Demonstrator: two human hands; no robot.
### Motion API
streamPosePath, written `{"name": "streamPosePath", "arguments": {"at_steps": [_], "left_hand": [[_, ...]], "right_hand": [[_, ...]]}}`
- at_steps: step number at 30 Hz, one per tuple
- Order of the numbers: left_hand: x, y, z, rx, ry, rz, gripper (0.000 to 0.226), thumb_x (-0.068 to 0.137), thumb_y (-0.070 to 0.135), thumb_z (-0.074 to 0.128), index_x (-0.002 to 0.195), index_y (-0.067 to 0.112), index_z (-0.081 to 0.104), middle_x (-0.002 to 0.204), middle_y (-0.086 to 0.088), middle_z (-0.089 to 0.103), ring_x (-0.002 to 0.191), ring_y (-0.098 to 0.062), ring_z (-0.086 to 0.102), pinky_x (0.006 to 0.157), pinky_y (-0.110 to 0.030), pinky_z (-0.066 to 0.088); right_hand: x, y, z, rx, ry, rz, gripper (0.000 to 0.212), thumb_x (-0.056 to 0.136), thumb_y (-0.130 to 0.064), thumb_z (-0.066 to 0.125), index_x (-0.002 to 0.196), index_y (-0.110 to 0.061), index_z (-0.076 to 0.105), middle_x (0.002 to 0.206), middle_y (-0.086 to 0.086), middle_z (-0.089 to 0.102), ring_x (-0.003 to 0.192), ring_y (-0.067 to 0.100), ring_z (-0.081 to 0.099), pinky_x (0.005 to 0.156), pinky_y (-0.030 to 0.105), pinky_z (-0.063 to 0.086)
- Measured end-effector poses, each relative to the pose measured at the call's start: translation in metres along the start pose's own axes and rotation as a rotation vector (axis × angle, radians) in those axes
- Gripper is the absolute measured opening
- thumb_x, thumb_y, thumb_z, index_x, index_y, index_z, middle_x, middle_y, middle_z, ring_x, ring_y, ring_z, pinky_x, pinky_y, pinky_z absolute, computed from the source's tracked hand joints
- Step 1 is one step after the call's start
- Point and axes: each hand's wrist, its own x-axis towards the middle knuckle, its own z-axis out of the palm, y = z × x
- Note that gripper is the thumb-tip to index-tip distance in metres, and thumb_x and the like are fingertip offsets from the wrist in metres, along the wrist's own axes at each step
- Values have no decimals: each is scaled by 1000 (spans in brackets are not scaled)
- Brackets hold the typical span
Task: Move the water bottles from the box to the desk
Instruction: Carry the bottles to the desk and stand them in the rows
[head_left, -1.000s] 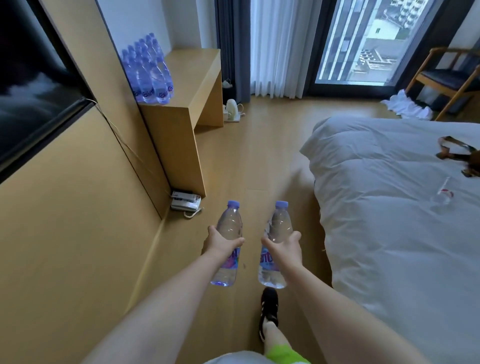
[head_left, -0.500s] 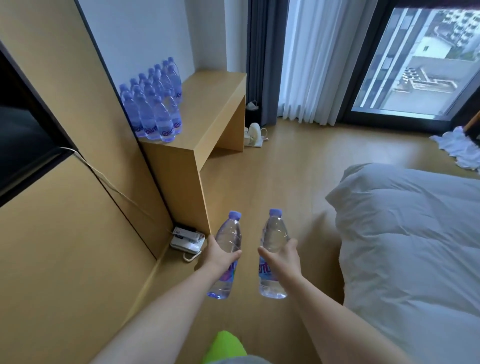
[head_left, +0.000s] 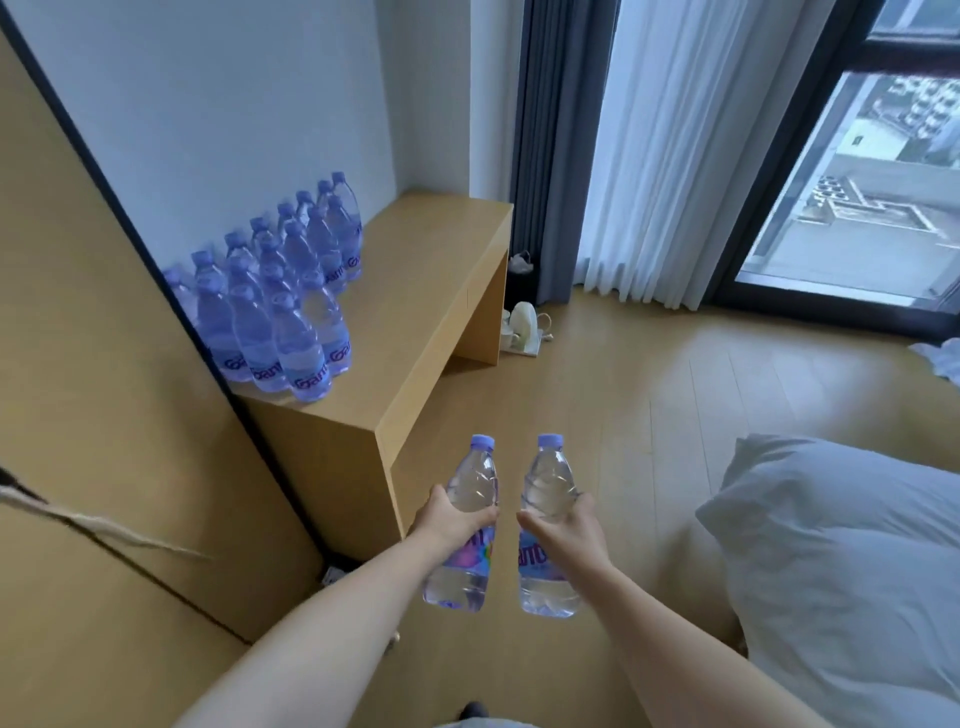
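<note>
Water bottles, one gripped upright in the left hand (head_left: 451, 519) and one in the right hand (head_left: 566, 530) with fingers curled round each label, are held side by side over the floor, with the surface (head_left: 415, 291) and its standing bottle cluster (head_left: 280, 301) ahead and to the left, nearer the left hand.

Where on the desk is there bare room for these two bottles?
The light wooden desk is bare from the cluster of purple-capped water bottles across to its front edge and far end. The wall side is crowded, right to the near corner.
</note>
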Motion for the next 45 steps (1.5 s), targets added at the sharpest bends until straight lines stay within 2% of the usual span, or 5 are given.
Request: {"name": "streamPosePath", "arguments": {"at_steps": [10, 18, 28, 33, 45], "left_hand": [[127, 93, -57, -356, -113, -42, 52, 88, 42, 63, 124, 5, 55, 118, -19, 65, 109, -33, 63, 100, -44, 47], [239, 130, -86, -524, -10, -191, 69, 71, 60, 69, 121, 13, 55, 99, -14, 73, 86, -29, 72, 73, -36, 59], [313, 196, -131, -541, 372, -209, 44, 73, 40, 78, 100, 27, 46, 96, 13, 58, 81, 1, 52, 59, -19, 38], [339, 202, -150, -505, 550, -251, 61, 68, 33, 82, 113, 15, 44, 109, 0, 61, 102, -14, 59, 89, -31, 50], [391, 209, -186, -451, 960, -278, 57, 71, 20, 79, 108, 12, 37, 106, -4, 57, 95, -23, 57, 80, -29, 45]], "right_hand": [[161, -102, 24, 268, -304, 71, 62, 77, -41, 78, 120, -4, 54, 106, 23, 69, 86, 31, 72, 76, 48, 60], [302, -179, 40, 175, -694, 62, 64, 74, -53, 74, 116, -11, 50, 103, 17, 71, 82, 25, 74, 63, 33, 59], [446, -304, 74, -197, -996, -119, 57, 81, -40, 75, 125, -15, 49, 113, 3, 67, 100, 20, 67, 82, 38, 56], [480, -338, 119, -227, -1082, -155, 60, 77, -34, 80, 124, -21, 44, 110, -7, 60, 96, 11, 64, 68, 27, 52], [521, -386, 207, -416, -1216, -391, 51, 77, -20, 79, 119, -28, 51, 125, 10, 53, 112, 26, 59, 91, 43, 55]]}}
